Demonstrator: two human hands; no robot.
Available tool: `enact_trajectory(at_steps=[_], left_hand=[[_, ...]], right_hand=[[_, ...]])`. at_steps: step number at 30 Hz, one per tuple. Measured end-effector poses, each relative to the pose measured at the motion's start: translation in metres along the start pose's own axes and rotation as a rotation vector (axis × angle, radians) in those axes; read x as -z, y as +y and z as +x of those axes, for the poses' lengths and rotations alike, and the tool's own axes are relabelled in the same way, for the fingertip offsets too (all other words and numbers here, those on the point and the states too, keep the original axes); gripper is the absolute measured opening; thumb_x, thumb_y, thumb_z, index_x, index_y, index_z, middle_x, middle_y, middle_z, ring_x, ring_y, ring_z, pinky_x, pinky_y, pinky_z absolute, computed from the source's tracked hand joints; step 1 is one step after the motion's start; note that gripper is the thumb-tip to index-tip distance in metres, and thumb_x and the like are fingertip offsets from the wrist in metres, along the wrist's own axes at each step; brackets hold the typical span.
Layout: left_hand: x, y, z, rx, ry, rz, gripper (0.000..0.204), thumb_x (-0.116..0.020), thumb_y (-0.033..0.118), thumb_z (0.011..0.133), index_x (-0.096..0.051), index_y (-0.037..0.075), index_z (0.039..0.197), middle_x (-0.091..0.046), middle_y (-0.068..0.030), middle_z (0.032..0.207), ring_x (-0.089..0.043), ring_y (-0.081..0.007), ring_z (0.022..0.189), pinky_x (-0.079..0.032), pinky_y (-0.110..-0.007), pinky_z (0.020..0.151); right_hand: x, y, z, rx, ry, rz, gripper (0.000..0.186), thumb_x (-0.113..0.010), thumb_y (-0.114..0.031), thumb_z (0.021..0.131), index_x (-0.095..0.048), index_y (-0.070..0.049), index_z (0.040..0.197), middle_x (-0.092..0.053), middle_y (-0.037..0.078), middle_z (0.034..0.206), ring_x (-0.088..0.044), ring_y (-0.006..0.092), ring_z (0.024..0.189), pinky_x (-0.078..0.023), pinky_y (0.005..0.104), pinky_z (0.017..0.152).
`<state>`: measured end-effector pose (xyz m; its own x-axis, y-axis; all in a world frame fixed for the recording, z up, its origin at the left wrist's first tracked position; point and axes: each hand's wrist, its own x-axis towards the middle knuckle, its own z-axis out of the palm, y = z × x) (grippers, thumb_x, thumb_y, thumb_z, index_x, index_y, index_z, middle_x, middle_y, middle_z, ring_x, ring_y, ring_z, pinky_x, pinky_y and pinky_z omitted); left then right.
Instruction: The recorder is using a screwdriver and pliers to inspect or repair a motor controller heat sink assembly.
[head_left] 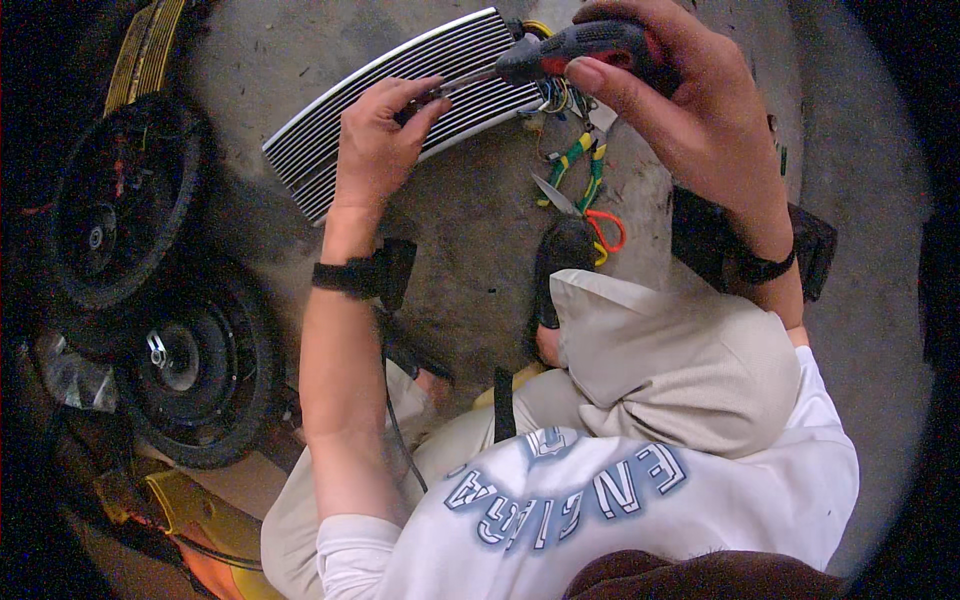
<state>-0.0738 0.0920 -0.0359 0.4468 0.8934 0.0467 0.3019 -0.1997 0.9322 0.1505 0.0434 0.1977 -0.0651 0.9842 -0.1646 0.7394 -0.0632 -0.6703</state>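
- Right hand (700,110): thumb and fingers closed around the handle of the screwdriver (575,50); the shaft points left, toward the other hand.
- Left hand (380,130): thumb and forefinger drawn into a pinch on a small dark piece (410,110) at the far end of the shaft. Whether it is the driver's bit or a separate part cannot be told.
- Position: screwdriver and piece appear in front of the ribbed housing (450,50); contact with it cannot be confirmed.
- Alignment: piece and shaft are best held in one straight line; an angled tip would be likely to slip toward the left fingertips.
- Support: a firm pinch, kept clear of the tip's path, should suit so small a piece; a loose one could drop it among the wires (562,100).
- Force: light, steady pressure from the right hand is advisable, since both hands appear unsupported.
- Housing: a slightly curved, finned case lying on the floor (480,320). Wires bunch at its right end; its interior is hidden.
- Dark box-like object (815,255): beside the right forearm; contents not visible.
- Tools: pliers (570,163) and scissors (565,203) lie below the wires.
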Motion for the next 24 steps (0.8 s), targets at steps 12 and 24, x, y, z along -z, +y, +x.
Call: enact_trajectory(at_steps=[12, 24], left_hand=[[-0.004, -0.008, -0.009, 0.093, 0.026, 0.029, 0.025, -0.080, 0.012, 0.091, -0.076, 0.001, 0.114, -0.076, -0.0059, 0.101, -0.068, -0.0119, 0.085, -0.054, -0.026, 0.079], [-0.024, 0.005, -0.012, 0.557, 0.062, -1.303, 0.025, -0.066, 0.019, 0.104, -0.067, 0.000, 0.119, -0.068, -0.0006, 0.092, -0.051, -0.0073, 0.069, -0.044, -0.023, 0.065]], right_hand=[[-0.005, 0.015, -0.001, -0.182, -0.005, 0.289, 0.025, -0.072, -0.011, 0.098, -0.060, 0.004, 0.115, -0.071, 0.007, 0.088, -0.067, 0.0093, 0.077, -0.051, 0.0252, 0.065], [-0.014, 0.015, -0.027, -0.130, 0.194, 0.094, 0.031, -0.076, -0.010, 0.094, -0.061, 0.000, 0.120, -0.067, 0.006, 0.096, -0.065, 0.0115, 0.086, -0.052, 0.0292, 0.076]])
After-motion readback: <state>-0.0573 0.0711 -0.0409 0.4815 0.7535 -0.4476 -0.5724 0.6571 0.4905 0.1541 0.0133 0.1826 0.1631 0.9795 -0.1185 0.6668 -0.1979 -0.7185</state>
